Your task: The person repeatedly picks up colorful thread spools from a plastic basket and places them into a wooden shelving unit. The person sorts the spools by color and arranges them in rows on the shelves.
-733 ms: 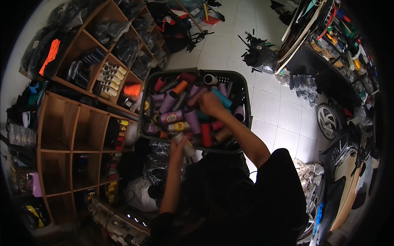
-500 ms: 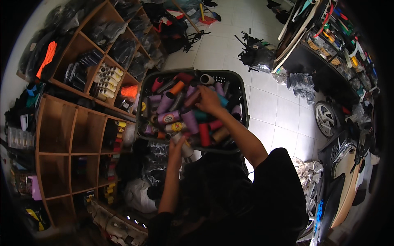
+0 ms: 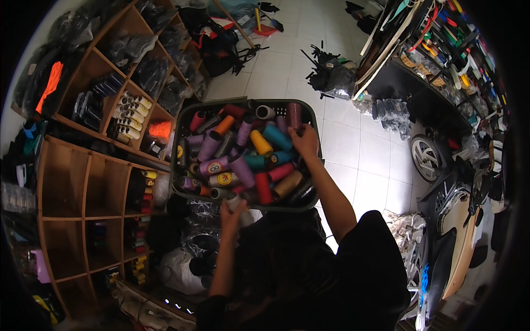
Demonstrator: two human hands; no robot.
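Observation:
A dark green plastic basket point(image 3: 178, 186) is heaped with cones of thread in many colours. My right hand point(image 3: 305, 142) is closed on a dark red thread cone point(image 3: 295, 115) at the basket's right side. At the near rim, my left hand point(image 3: 234, 214) grips a pale thread cone point(image 3: 234, 202), partly hidden and blurred. Between the hands lie a yellow cone point(image 3: 260, 142), a teal cone point(image 3: 277, 137), a red cone point(image 3: 264, 188) and a tan cone point(image 3: 288, 183). Several purple cones point(image 3: 210, 145) fill the middle and left.
Wooden cubby shelves point(image 3: 86, 185) stand at the left, some holding white thread cones point(image 3: 132, 117) and black plastic bags. A tiled floor point(image 3: 353, 143) runs behind and right of the basket. To the right are a motorbike wheel point(image 3: 424, 157) and a cluttered rack point(image 3: 441, 60).
My right hand has moved the dark red cone from the basket's middle to its right side, uncovering the yellow cone. My left hand's pale cone has shifted up against the near rim.

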